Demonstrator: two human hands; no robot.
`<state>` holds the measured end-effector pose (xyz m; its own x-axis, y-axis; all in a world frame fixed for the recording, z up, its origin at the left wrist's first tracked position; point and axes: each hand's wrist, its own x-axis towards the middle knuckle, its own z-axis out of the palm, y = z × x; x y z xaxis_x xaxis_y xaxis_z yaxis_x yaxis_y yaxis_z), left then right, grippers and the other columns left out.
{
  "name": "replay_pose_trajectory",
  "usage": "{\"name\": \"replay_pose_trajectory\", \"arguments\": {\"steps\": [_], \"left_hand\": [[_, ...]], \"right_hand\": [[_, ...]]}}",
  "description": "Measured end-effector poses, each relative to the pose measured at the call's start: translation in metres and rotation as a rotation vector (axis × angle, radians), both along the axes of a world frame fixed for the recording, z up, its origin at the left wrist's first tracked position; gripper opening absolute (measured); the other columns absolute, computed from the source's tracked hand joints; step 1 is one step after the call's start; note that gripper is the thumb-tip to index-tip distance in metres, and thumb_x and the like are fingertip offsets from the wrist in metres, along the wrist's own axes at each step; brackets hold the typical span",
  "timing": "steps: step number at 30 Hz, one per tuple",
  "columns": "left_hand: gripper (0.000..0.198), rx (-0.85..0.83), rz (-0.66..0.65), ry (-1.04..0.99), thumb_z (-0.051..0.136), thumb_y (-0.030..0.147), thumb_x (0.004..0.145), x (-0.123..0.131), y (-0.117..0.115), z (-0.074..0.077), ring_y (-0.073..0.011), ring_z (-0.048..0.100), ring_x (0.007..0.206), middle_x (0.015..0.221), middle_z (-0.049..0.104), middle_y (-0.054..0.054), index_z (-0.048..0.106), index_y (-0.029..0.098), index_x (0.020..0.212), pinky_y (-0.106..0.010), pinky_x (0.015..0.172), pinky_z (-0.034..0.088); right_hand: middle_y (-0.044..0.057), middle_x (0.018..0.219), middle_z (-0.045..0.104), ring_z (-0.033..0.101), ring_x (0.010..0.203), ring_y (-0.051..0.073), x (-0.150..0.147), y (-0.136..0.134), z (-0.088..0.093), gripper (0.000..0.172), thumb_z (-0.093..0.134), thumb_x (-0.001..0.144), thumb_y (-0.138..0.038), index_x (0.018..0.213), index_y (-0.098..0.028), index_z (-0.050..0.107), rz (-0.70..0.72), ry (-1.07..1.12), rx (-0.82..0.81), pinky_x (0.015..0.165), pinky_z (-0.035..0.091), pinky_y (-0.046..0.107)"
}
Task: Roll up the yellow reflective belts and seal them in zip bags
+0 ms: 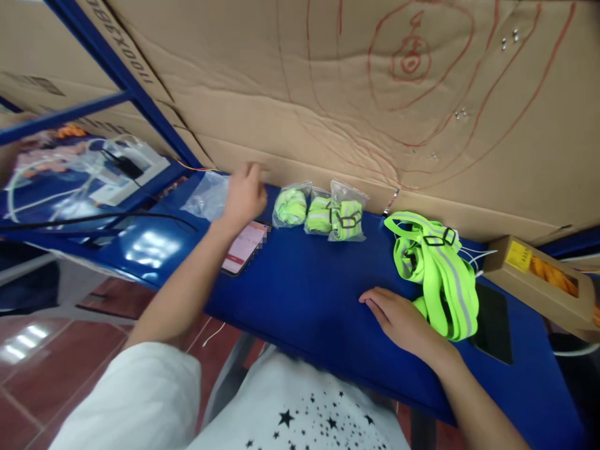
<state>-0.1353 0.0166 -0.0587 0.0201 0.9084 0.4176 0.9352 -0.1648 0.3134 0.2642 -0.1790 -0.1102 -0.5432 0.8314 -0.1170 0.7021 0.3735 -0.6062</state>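
Workplace at a blue desk (300, 281), seen from the wearer's head. At far left, a white power strip (152, 164) bears a black adapter (129, 167). Clear plastic bags (209, 195) lie by the desk's far edge. Immediately to their right is the left hand (246, 195), blurred, its fingers bent; whether they grip anything cannot be told. Below it, a phone (244, 247) with a lit screen lies partly behind the forearm, toward the near edge. Along the far edge, three clear packets of lime-yellow straps (320, 214) form a row, the right two touching. The right hand (398, 319) is near the near edge, back upward, fingers together and gently bent; its palm side is hidden, so its grip cannot be told. Just beyond it lies a loose bundle of straps (452, 275) with black buckles, beside a dark flat device (494, 322). A cardboard box (539, 281) stands toward the far right corner.
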Motion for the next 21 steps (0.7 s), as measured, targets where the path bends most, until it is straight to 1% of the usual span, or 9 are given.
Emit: {"name": "replay_pose_trajectory", "arguments": {"steps": [3,6,8,10,13,14,16,19,21], "left_hand": [[0.054,-0.167,0.18,0.082,0.059,0.036,0.091,-0.063,-0.021,-0.001,-0.0463,0.046,0.142,0.151,0.052,-0.021,0.057,0.018,0.142,-0.072,0.116,0.033],[0.071,-0.315,0.236,0.084,0.072,0.055,0.08,-0.105,-0.028,-0.013,-0.0512,0.047,0.136,0.147,0.057,-0.022,0.06,0.015,0.138,-0.079,0.11,0.028],[0.077,-0.362,0.273,0.05,0.076,0.067,0.071,-0.122,-0.024,-0.023,-0.0521,0.046,0.134,0.139,0.063,-0.02,0.064,0.016,0.127,-0.082,0.108,0.025],[0.079,-0.364,0.326,-0.001,0.077,0.079,0.058,-0.131,-0.018,-0.031,-0.0556,0.044,0.132,0.126,0.068,-0.016,0.067,0.019,0.109,-0.086,0.103,0.021],[0.077,-0.25,0.38,-0.137,0.078,0.086,0.036,-0.134,-0.009,-0.037,-0.0615,0.038,0.131,0.102,0.069,-0.011,0.062,0.023,0.077,-0.089,0.1,0.008],[0.074,-0.193,0.381,-0.176,0.076,0.087,0.036,-0.133,-0.009,-0.038,-0.0617,0.038,0.131,0.096,0.069,-0.01,0.06,0.023,0.071,-0.088,0.101,0.004],[0.065,-0.085,0.374,-0.197,0.065,0.089,0.052,-0.127,-0.012,-0.034,-0.0589,0.04,0.13,0.097,0.071,-0.009,0.062,0.026,0.069,-0.086,0.104,0.002],[0.053,-0.012,0.397,-0.124,0.045,0.074,0.083,-0.112,-0.024,-0.024,-0.0533,0.046,0.13,0.123,0.071,-0.006,0.073,0.03,0.092,-0.083,0.108,0.013],[0.047,-0.017,0.368,-0.101,0.044,0.066,0.089,-0.101,-0.031,-0.017,-0.0519,0.047,0.132,0.136,0.067,-0.001,0.073,0.034,0.109,-0.082,0.11,0.02]], "right_hand": [[0.007,0.112,0.073,0.071,0.106,0.025,-0.001,0.0,-0.001,0.03,0.038,0.111,-0.029,0.118,-0.024,0.066,0.002,-0.001,0.007,0.096,0.058,0.045],[0.007,0.114,0.073,0.071,0.107,0.023,-0.002,0.001,0.0,0.031,0.037,0.111,-0.031,0.119,-0.025,0.066,-0.002,0.007,0.001,0.097,0.057,0.043],[0.006,0.115,0.073,0.072,0.107,0.023,-0.001,0.002,0.005,0.031,0.037,0.112,-0.031,0.12,-0.025,0.066,0.008,0.012,-0.006,0.096,0.058,0.041],[0.005,0.116,0.075,0.073,0.105,0.022,0.004,0.004,0.014,0.03,0.039,0.111,-0.031,0.121,-0.026,0.066,0.0,0.006,0.024,0.094,0.058,0.04],[0.006,0.118,0.076,0.073,0.106,0.023,0.019,0.009,0.033,0.03,0.04,0.111,-0.031,0.122,-0.024,0.067,-0.144,-0.025,0.214,0.097,0.057,0.041],[0.007,0.118,0.076,0.073,0.105,0.025,0.026,0.011,0.04,0.03,0.041,0.111,-0.032,0.121,-0.023,0.068,-0.218,-0.055,0.308,0.097,0.056,0.042],[0.01,0.116,0.076,0.073,0.103,0.028,0.04,0.015,0.051,0.03,0.042,0.11,-0.033,0.117,-0.022,0.07,-0.355,-0.161,0.478,0.095,0.055,0.045],[0.011,0.112,0.076,0.072,0.1,0.031,0.058,0.018,0.058,0.031,0.044,0.108,-0.034,0.111,-0.02,0.071,-0.461,-0.3,0.584,0.089,0.055,0.046],[0.013,0.117,0.075,0.072,0.106,0.033,0.068,0.018,0.055,0.033,0.044,0.108,-0.039,0.116,-0.019,0.07,-0.508,-0.323,0.587,0.093,0.055,0.047]]}}
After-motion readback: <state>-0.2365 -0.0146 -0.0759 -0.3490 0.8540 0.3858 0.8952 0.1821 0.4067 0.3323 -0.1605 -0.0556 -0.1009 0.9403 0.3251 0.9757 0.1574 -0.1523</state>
